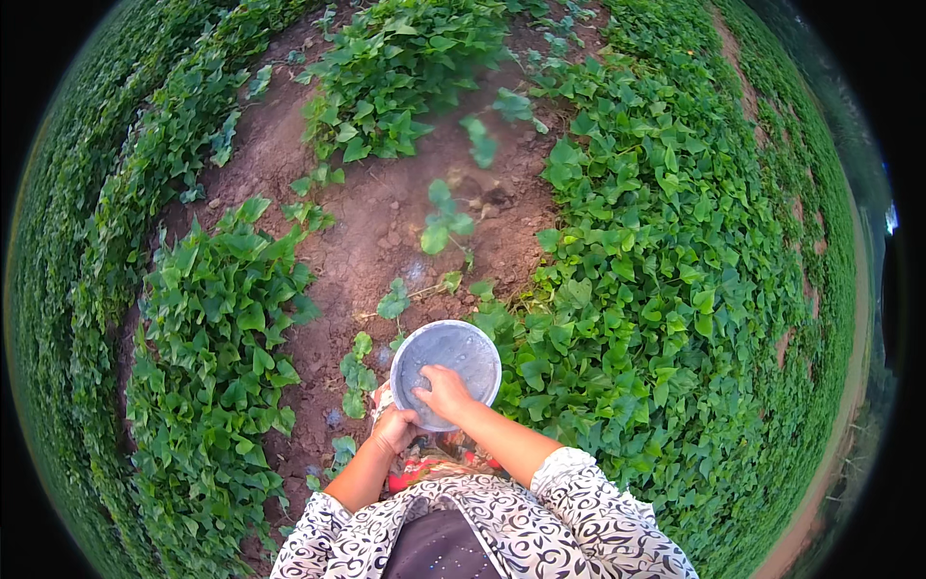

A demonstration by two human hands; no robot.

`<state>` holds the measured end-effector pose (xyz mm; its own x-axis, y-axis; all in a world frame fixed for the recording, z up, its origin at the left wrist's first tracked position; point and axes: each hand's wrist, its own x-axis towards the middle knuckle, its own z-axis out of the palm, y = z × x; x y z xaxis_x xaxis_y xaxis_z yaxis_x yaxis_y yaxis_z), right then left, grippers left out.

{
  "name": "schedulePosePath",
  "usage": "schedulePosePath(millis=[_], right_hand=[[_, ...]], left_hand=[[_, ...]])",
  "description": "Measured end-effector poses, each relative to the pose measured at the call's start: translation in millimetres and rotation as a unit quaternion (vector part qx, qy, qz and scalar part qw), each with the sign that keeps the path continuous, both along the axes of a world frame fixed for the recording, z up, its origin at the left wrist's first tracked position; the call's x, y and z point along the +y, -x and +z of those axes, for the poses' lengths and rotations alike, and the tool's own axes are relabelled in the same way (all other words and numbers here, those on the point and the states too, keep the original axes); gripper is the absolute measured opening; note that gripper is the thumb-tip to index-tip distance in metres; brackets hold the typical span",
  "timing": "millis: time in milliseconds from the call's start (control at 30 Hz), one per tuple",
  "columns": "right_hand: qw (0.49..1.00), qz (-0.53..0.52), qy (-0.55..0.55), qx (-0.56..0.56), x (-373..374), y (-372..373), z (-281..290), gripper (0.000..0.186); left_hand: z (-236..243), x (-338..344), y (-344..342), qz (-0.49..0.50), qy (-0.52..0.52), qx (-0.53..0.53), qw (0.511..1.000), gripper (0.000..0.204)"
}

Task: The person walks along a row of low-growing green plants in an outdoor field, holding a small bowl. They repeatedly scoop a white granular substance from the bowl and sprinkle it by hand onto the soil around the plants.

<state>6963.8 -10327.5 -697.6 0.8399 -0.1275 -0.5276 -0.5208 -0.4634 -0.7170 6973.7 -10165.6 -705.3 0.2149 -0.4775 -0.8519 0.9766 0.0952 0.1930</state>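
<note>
A round grey bowl with a pale rim is held in front of my waist. My left hand is closed on its near left edge, thumb over the rim. Inside the bowl is my right hand, its fingers curled toward the bottom; whatever they pinch cannot be made out. The bowl's inside looks dull grey, perhaps coated with a fine powder, though the surface is too plain to be sure. Just beyond the bowl, a thin vine with a few leaves trails over the soil.
Reddish-brown soil runs ahead between dense leafy green plants on the right and a leafy clump on the left. Another clump grows farther ahead. Small pale grey patches dot the soil. A bare path curves along the far right.
</note>
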Motion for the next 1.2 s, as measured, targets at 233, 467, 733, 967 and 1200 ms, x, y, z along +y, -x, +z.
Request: schedulePosePath(millis=[233,467,733,967,1200], right_hand=[[0.983,-0.160,-0.074,0.045,-69,-32,-13,0.030],[0.927,-0.320,-0.195,0.027,-179,-103,-42,0.018],[0.955,-0.280,0.096,-0.002,-284,-230,-146,0.040],[0.978,-0.209,0.014,-0.010,-287,-244,-116,0.021],[0.989,-0.076,0.102,0.077,-277,-245,-72,0.037]], left_hand=[[-18,-50,-53,-0.043,0.029,-0.012,0.999,0.057],[-59,-87,-105,-0.037,0.019,-0.016,0.999,0.063],[-94,-106,-166,-0.031,-0.044,0.023,0.998,0.063],[-90,-153,-217,-0.031,-0.058,0.042,0.997,0.061],[-84,-231,-255,-0.066,0.003,0.029,0.997,0.065]])
